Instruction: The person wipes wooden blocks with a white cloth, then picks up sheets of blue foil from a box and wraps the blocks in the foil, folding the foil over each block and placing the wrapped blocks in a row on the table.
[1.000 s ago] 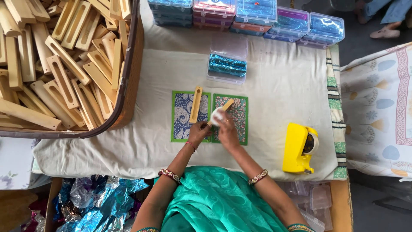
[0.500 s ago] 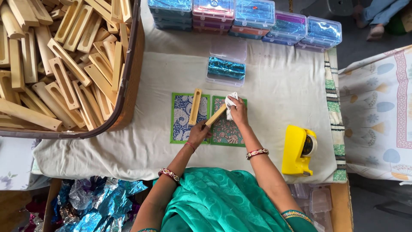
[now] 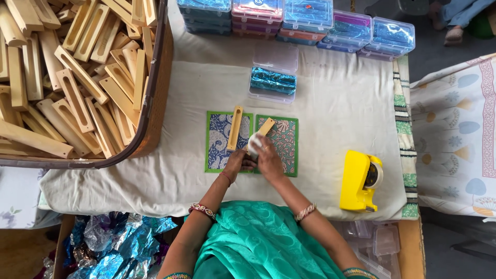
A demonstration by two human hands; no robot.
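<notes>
Both my hands meet over two green-bordered patterned cards [image 3: 283, 138] on the cloth-covered table. My left hand [image 3: 238, 161] grips the near end of a slotted wooden stick [image 3: 264, 129] that lies slanted across the right card. My right hand [image 3: 268, 157] presses a small white cloth [image 3: 254, 142] against that stick. A second wooden stick [image 3: 235, 128] lies upright on the left card [image 3: 219, 135], untouched.
A large basket [image 3: 155, 103] at the left is piled with several wooden sticks. An open clear box with blue foil [image 3: 273, 80] sits beyond the cards. Stacked plastic boxes [image 3: 310, 15] line the far edge. A yellow tape dispenser [image 3: 360, 181] stands at the right.
My right hand slid with the white cloth up toward the stick's far end, then came back down to its near end. My left hand stayed on the stick.
</notes>
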